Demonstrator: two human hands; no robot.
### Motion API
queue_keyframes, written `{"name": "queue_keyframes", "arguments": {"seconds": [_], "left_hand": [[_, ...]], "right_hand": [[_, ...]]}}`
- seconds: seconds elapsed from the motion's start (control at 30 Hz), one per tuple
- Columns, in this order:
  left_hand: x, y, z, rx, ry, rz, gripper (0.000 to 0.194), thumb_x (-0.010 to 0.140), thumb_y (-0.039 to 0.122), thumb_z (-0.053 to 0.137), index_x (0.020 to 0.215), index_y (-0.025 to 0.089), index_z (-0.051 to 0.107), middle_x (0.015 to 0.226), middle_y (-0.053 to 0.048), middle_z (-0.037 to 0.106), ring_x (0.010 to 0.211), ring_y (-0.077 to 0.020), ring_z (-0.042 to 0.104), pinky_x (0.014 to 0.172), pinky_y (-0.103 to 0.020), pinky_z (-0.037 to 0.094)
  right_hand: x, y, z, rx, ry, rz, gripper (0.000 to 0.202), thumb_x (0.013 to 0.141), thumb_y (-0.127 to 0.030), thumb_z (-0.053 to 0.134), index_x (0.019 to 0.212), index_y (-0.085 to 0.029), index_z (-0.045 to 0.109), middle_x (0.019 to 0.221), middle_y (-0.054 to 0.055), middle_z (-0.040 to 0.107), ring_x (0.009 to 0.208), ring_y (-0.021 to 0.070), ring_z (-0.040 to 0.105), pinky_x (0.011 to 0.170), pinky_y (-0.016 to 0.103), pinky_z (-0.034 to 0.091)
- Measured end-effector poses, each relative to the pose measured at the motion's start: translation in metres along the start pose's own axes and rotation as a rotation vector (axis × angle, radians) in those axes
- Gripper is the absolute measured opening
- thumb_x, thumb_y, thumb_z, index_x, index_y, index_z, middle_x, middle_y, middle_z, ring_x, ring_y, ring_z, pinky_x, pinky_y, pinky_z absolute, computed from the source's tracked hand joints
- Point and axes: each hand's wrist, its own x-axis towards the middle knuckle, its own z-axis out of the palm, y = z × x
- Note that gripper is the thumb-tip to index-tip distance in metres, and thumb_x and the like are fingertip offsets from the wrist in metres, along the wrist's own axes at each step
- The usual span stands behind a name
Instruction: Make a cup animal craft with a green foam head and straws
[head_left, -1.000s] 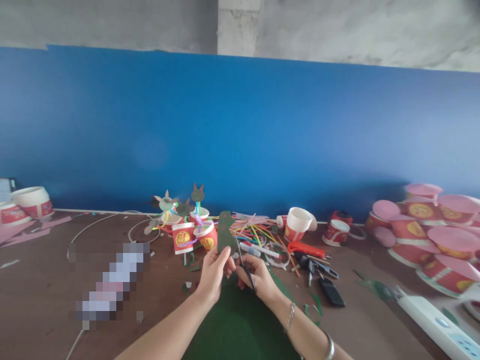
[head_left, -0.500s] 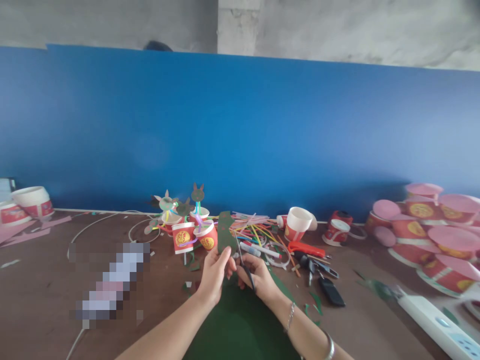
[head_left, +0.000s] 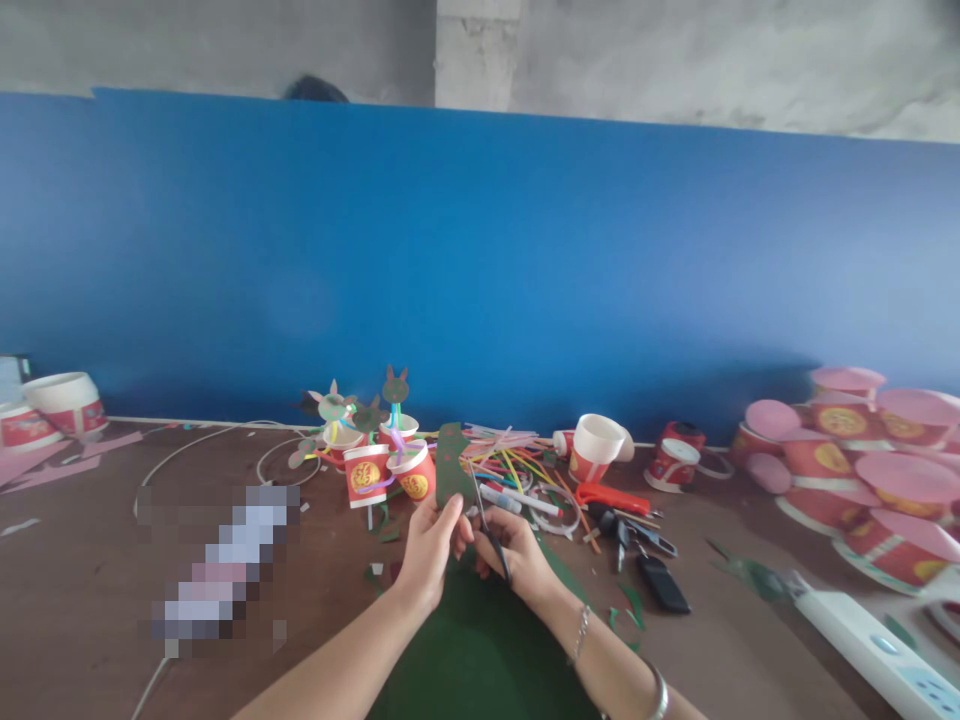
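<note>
My left hand [head_left: 429,545] pinches a strip of dark green paper [head_left: 451,462] that stands up from between thumb and fingers. Closed round the handles of a pair of scissors [head_left: 493,545], my right hand [head_left: 517,555] sits close beside it. The scissor blades point up along the strip's right edge; how far they are parted is hard to make out. Below both hands lies a larger dark green sheet [head_left: 484,650]. Green paper scraps [head_left: 628,610] are scattered to the right of it.
Red paper cups [head_left: 366,478] with animal-face cutouts stand behind my left hand. Colored pipe cleaners [head_left: 517,455], markers [head_left: 531,500] and keys [head_left: 622,530] lie behind and right. Pink-topped cups [head_left: 900,480] are piled at right, near a white power strip [head_left: 877,640].
</note>
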Motion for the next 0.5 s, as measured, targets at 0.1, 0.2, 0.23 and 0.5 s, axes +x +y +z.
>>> {"name": "queue_keyframes", "arguments": {"seconds": [0.1, 0.2, 0.23, 0.5], "left_hand": [[0.0004, -0.0013, -0.0004, 0.014, -0.005, 0.01, 0.033, 0.076, 0.043, 0.061, 0.063, 0.016, 0.048, 0.047, 0.004, 0.054, 0.041, -0.0058, 0.042, 0.04, -0.017, 0.03], [0.0003, -0.0016, -0.0002, 0.017, -0.007, 0.013, 0.033, 0.076, 0.044, 0.061, 0.063, 0.016, 0.048, 0.047, 0.004, 0.053, 0.041, -0.0058, 0.042, 0.041, -0.016, 0.031], [0.0002, -0.0015, 0.0, 0.018, -0.007, 0.012, 0.033, 0.076, 0.044, 0.061, 0.063, 0.016, 0.048, 0.047, 0.004, 0.053, 0.04, -0.0058, 0.042, 0.041, -0.016, 0.031], [-0.0003, -0.0003, 0.001, 0.024, 0.001, 0.021, 0.033, 0.076, 0.044, 0.061, 0.063, 0.016, 0.049, 0.047, 0.004, 0.053, 0.041, -0.0063, 0.043, 0.04, -0.016, 0.03]], "right_hand": [[0.0002, 0.0009, 0.0, 0.003, -0.004, -0.003, 0.03, 0.071, -0.042, 0.065, 0.073, -0.015, 0.054, 0.053, -0.003, 0.055, 0.04, 0.0072, 0.048, 0.04, 0.019, 0.041], [0.0001, 0.0001, 0.0, -0.006, -0.001, -0.007, 0.028, 0.071, -0.041, 0.066, 0.072, -0.015, 0.054, 0.054, -0.002, 0.056, 0.04, 0.0072, 0.048, 0.039, 0.019, 0.041], [0.0, -0.0005, 0.0, -0.011, 0.002, -0.005, 0.028, 0.07, -0.04, 0.066, 0.072, -0.015, 0.054, 0.053, -0.003, 0.056, 0.039, 0.0072, 0.048, 0.039, 0.019, 0.041], [-0.0003, -0.0027, 0.0004, 0.001, 0.006, 0.009, 0.028, 0.071, -0.041, 0.065, 0.071, -0.015, 0.054, 0.052, -0.003, 0.054, 0.04, 0.0075, 0.048, 0.039, 0.019, 0.041]]}}
